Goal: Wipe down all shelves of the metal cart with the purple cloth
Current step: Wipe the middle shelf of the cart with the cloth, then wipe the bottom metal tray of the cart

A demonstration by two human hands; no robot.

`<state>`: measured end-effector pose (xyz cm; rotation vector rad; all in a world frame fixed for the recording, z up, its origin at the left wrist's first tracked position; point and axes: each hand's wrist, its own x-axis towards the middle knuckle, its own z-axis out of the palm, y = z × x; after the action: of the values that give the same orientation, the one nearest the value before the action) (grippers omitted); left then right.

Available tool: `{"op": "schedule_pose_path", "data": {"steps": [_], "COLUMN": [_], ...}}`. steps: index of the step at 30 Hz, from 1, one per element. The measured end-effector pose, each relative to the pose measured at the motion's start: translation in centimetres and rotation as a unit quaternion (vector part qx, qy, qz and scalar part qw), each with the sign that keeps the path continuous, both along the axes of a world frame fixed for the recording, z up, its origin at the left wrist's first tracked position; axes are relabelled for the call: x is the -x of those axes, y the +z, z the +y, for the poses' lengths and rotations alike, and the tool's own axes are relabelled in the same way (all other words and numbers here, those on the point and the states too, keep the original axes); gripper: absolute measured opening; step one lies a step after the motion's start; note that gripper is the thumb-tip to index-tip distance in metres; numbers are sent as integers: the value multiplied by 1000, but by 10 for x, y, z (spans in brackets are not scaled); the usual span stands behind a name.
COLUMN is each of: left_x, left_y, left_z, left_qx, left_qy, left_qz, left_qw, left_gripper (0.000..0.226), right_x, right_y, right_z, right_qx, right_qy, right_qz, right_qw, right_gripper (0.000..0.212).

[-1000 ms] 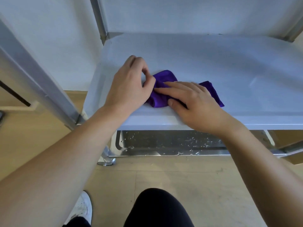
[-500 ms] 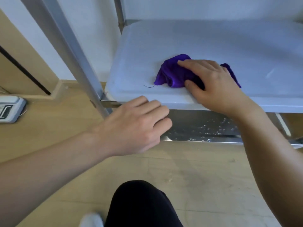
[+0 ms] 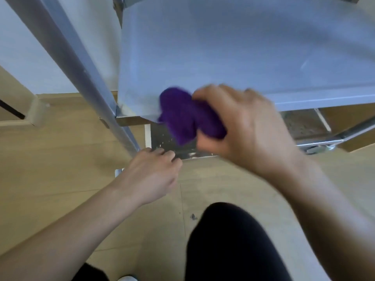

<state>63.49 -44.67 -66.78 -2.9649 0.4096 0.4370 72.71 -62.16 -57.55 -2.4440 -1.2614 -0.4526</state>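
The purple cloth (image 3: 185, 117) is bunched up in my right hand (image 3: 243, 126), held in the air just in front of the front edge of the cart's pale middle shelf (image 3: 233, 47). My left hand (image 3: 152, 173) is low, its fingers loosely curled at the front left corner of the shiny bottom shelf (image 3: 162, 136), beside the slanting metal post (image 3: 81, 72). The bottom shelf carries small droplets or specks. The picture is blurred by motion.
A wooden floor (image 3: 50, 159) lies below and to the left, with a white wall (image 3: 18, 47) behind the cart. My dark-trousered knee (image 3: 233, 240) is at the bottom centre. A caster (image 3: 316, 149) shows under the cart at right.
My right hand has closed on the cloth and lifted it off the middle shelf toward me and down. My left hand dropped further to the bottom shelf's front corner.
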Motion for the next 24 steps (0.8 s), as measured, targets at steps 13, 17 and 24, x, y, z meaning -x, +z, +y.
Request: {"op": "schedule_pose_path", "data": {"steps": [13, 17, 24], "left_x": [-34, -36, -39], "left_y": [-47, -39, -41], "left_z": [-24, -18, -22], "left_qx": [276, 482, 600], "left_qy": [234, 314, 345], "left_qz": [80, 96, 107], "left_qw": [929, 812, 714], "left_gripper": [23, 9, 24], "right_x": [15, 14, 5], "right_y": [-139, -142, -140], "right_z": [13, 14, 10], "right_qx": [168, 142, 27], "right_qy": [-178, -141, -133], "right_qz": [274, 326, 380], "right_qw": [930, 924, 915], "right_gripper": [49, 39, 26]}}
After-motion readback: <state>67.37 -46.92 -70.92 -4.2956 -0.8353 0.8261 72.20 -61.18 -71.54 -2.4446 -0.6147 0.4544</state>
